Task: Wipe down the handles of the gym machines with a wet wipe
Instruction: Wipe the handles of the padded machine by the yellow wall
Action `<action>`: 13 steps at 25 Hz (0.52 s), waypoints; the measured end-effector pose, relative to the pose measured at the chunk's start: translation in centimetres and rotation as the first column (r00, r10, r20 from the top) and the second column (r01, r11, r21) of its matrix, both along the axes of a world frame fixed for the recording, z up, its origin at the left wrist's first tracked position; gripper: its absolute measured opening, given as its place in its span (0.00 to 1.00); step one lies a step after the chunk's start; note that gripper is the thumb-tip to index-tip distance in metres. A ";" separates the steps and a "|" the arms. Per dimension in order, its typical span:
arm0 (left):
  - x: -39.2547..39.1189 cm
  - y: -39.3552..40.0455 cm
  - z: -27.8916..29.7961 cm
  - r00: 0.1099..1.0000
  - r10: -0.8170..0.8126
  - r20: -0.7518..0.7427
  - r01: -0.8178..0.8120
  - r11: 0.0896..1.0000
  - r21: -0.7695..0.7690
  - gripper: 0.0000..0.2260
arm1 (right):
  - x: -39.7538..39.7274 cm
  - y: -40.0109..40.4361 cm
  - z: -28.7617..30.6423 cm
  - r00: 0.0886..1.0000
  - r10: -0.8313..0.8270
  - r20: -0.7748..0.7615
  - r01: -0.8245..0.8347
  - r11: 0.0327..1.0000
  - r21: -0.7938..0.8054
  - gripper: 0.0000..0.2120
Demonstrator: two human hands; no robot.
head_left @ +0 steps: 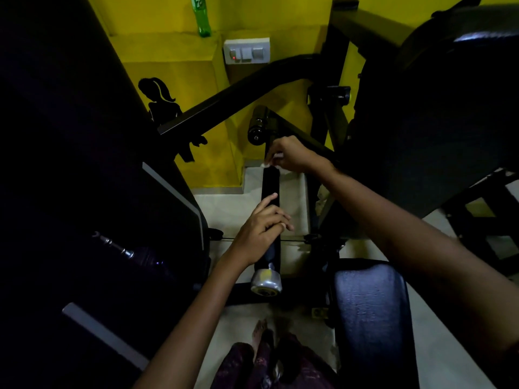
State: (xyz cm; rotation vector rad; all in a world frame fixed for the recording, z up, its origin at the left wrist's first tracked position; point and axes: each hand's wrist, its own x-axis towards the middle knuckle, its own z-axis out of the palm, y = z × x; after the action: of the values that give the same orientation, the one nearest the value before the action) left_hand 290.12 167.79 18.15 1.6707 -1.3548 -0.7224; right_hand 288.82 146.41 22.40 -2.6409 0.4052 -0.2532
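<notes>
A black padded handle bar of a gym machine runs from a silver end cap near me up toward a black roller. My left hand grips the lower part of the bar, index finger stretched along it. My right hand is curled round the bar's upper part and holds a white wet wipe against it; only small white edges of the wipe show below the fingers.
A dark seat pad stands at lower right, a large black pad at upper right. A black machine housing fills the left. A switch plate and a green bottle are by the yellow wall. My foot is on the pale floor.
</notes>
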 end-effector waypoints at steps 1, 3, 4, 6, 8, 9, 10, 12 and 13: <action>0.0 -0.1 0.0 1.000 0.006 -0.012 -0.007 1.000 -0.007 0.13 | 0.1 -0.3 -0.4 0.993 -0.097 0.061 0.093 0.994 0.059 0.07; -0.1 -0.2 -0.1 0.999 0.018 -0.049 -0.020 0.999 -0.029 0.13 | 0.6 -0.9 -1.1 0.953 -0.269 0.136 0.243 0.953 0.179 0.07; -0.2 -0.3 -0.2 0.997 0.026 -0.078 -0.030 0.999 -0.042 0.13 | 0.9 -1.1 -1.3 0.932 -0.330 0.146 0.293 0.928 0.230 0.06; -0.3 -0.3 -0.4 0.988 0.045 -0.150 -0.057 0.996 -0.076 0.11 | 1.4 -1.6 -1.6 0.901 -0.407 0.149 0.351 0.887 0.301 0.06; -0.5 -0.3 -0.4 0.973 0.062 -0.221 -0.085 0.992 -0.095 0.10 | 1.9 -1.8 -1.8 0.865 -0.479 0.148 0.401 0.839 0.367 0.07; -0.5 -0.3 -0.4 0.969 0.066 -0.240 -0.093 0.990 -0.103 0.10 | 2.2 -2.1 -2.0 0.843 -0.519 0.144 0.428 0.808 0.405 0.08; -0.6 -0.4 -0.3 0.967 0.064 -0.246 -0.094 0.989 -0.112 0.10 | 2.4 -2.3 -2.1 0.819 -0.556 0.143 0.449 0.775 0.444 0.09; -0.6 -0.4 -0.2 0.966 0.069 -0.251 -0.102 0.987 -0.122 0.10 | 3.1 -2.7 -2.5 0.767 -0.625 0.145 0.467 0.698 0.543 0.10; -0.6 -0.4 -0.2 0.964 0.069 -0.255 -0.104 0.987 -0.126 0.10 | 3.3 -2.7 -2.7 0.736 -0.662 0.144 0.470 0.652 0.596 0.11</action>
State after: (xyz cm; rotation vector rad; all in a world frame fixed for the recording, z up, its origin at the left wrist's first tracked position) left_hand 289.54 167.42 17.91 1.4653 -1.1213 -0.7431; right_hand 292.09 143.68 19.73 -1.7971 1.0343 -0.6994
